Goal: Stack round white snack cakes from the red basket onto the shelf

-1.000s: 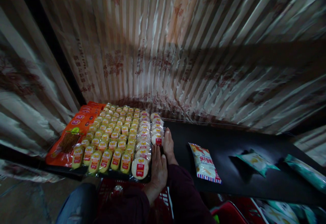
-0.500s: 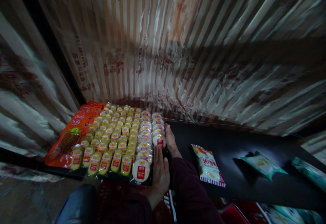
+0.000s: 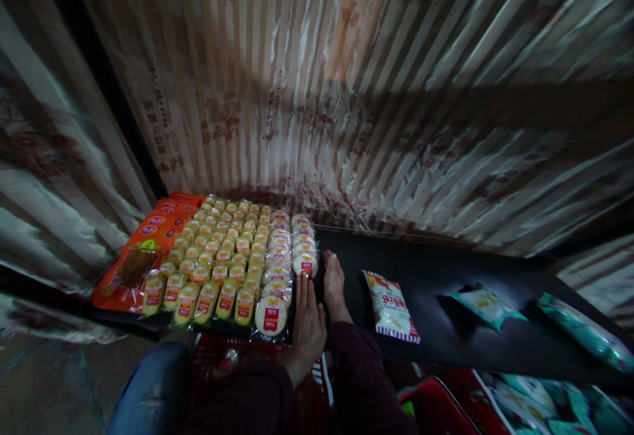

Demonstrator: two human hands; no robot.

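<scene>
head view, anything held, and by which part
Nothing appears gripped: left hand touches the short white row at its near end, right hand beside it.

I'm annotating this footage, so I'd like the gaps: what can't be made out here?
In the head view:
Left hand: palm hidden by its back.
Round white cakes: fine print too small.
Teal packets below the shelf: partly cut off by bottom edge.
Red basket: mostly hidden by sleeves.
</scene>
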